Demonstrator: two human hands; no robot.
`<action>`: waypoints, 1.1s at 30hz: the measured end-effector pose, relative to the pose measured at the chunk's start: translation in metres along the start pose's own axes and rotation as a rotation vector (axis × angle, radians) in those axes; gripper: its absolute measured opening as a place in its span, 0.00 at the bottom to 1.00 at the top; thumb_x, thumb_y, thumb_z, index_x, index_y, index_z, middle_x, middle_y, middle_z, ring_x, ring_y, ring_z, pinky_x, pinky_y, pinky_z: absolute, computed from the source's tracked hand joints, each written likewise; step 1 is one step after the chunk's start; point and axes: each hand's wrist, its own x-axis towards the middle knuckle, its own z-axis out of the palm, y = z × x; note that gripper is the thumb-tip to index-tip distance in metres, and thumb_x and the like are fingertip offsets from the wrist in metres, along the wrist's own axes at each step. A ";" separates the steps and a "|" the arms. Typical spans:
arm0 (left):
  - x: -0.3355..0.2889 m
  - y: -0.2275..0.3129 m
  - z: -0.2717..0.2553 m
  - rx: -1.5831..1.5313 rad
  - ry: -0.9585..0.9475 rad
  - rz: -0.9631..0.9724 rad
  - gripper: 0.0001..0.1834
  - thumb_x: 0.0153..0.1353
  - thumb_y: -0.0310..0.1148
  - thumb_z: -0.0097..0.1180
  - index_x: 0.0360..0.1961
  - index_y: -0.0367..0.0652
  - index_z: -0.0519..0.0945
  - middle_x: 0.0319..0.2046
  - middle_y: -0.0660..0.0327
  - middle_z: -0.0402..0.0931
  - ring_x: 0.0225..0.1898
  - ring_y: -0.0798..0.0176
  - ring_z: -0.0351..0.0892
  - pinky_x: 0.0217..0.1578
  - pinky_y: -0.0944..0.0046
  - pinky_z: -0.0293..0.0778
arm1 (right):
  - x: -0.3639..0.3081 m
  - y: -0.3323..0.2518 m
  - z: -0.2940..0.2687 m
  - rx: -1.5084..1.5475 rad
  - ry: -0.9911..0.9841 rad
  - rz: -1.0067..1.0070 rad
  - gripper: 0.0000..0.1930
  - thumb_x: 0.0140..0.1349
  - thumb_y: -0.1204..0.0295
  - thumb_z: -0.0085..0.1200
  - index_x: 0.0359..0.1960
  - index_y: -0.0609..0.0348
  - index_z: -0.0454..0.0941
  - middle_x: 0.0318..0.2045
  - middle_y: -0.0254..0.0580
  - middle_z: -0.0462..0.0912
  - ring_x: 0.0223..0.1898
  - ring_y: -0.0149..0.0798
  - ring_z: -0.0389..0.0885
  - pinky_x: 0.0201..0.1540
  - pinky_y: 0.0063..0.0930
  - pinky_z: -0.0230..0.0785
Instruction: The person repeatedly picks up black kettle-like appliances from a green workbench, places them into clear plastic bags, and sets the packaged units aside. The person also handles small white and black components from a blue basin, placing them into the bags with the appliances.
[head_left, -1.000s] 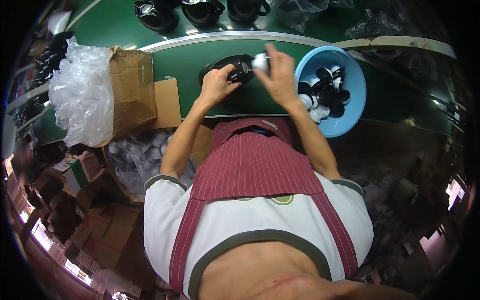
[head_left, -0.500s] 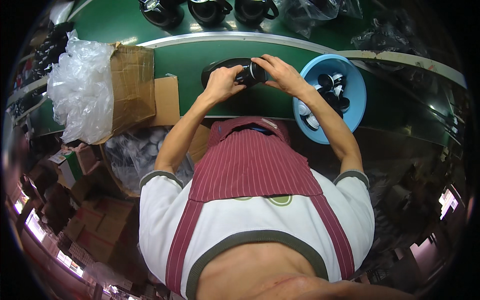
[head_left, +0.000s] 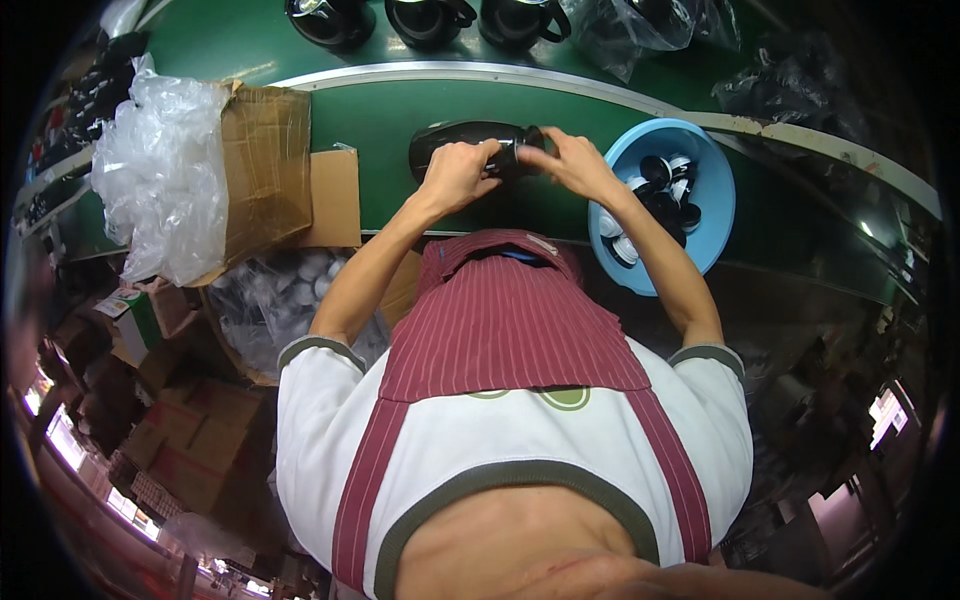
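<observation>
The left hand (head_left: pixel 462 174), clasping the black jug (head_left: pixel 436 143) inside the tabletop's (head_left: pixel 380 125) front edge, should brace it so the right hand (head_left: pixel 582 167), grip unclear, turns the cap (head_left: pixel 535 136) squarely

Crumpled clear plastic (head_left: pixel 160 170) beside a brown cardboard box (head_left: pixel 268 165) on the green tabletop (head_left: pixel 365 115).

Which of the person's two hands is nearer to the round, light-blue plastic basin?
Right. The right hand is close to the left rim of the basin, at the narrow end of the glossy black rounded vessel. The left hand is farther left, gripping the vessel.
</observation>
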 end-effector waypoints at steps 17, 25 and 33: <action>-0.048 0.013 0.082 0.081 0.334 0.128 0.06 0.55 0.29 0.58 0.32 0.46 0.73 0.19 0.58 0.79 0.23 0.52 0.83 0.22 0.53 0.75 | -0.069 -0.023 0.069 0.344 0.029 0.805 0.36 0.73 0.42 0.40 0.52 0.72 0.75 0.26 0.56 0.82 0.20 0.49 0.83 0.23 0.40 0.76; -0.070 0.019 0.117 0.189 0.371 0.201 0.05 0.54 0.31 0.58 0.29 0.46 0.74 0.21 0.60 0.78 0.26 0.56 0.83 0.29 0.57 0.76 | -0.088 -0.010 0.083 0.934 -0.167 1.108 0.40 0.66 0.28 0.35 0.41 0.55 0.82 0.27 0.37 0.82 0.26 0.37 0.81 0.25 0.30 0.74; -0.075 -0.063 -0.126 0.401 1.335 -0.240 0.33 0.60 0.51 0.67 0.55 0.34 0.75 0.53 0.43 0.77 0.53 0.41 0.76 0.52 0.46 0.72 | -0.091 -0.021 0.083 0.934 -0.011 0.894 0.42 0.64 0.35 0.52 0.58 0.67 0.69 0.41 0.49 0.82 0.29 0.38 0.84 0.25 0.27 0.78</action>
